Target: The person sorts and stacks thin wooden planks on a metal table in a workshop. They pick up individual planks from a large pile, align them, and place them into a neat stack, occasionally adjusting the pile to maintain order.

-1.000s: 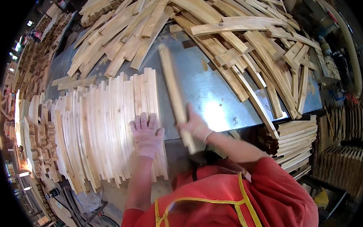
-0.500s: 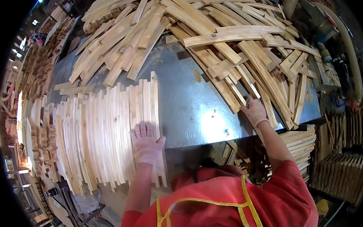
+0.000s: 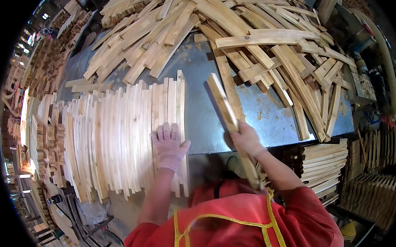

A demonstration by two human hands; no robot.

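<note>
My right hand [image 3: 247,138], in a pale glove, grips a long wooden slat [image 3: 223,103] near its middle. The slat is held tilted above the front edge of the metal table [image 3: 197,123], its lower end close to my red apron. My left hand [image 3: 169,148], gloved too, lies flat with fingers spread on the right end of a row of upright-edged wooden strips [image 3: 121,133] packed side by side. Right of the held slat, a loose heap of slats [image 3: 277,60] covers the far right of the table.
Another slat pile [image 3: 144,40] fans out at the far left of the table. Stacked boards [image 3: 323,166] stand below the table's right edge, with more stacks [image 3: 376,186] beyond. A ribbed hose [image 3: 387,57] hangs at the far right. Stacked wood [image 3: 46,156] lines the left.
My right hand has lifted a slat from the heap's near edge and drawn it left, toward my body. My left hand stays on the row; the whole view has shifted slightly.
</note>
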